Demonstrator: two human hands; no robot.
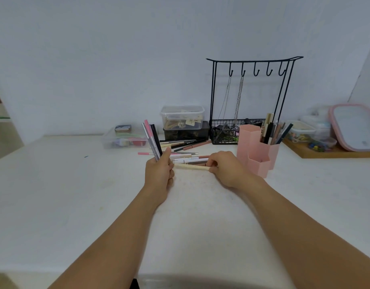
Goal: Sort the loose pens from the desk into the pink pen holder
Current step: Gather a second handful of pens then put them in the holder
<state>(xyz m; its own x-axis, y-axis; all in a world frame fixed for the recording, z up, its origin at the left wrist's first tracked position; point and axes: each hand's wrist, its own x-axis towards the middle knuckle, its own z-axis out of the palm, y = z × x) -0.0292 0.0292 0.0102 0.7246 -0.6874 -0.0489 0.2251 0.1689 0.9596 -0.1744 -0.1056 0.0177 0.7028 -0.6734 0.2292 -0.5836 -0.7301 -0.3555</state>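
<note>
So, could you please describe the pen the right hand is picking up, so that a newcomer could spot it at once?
Start at the pink pen holder on the white desk, then look just left of it to the right hand. Its fingertips pinch one end of a cream pen lying crosswise toward the left hand. It is the nearest pen of the loose pile and the only pale cream one there.

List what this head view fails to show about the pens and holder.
- Pink holder: its insides, hidden by its walls.
- Bundle: lower ends, hidden in the left hand.
- Cream pen: right tip, covered by the right hand.
- Pen markings: too small.
</note>
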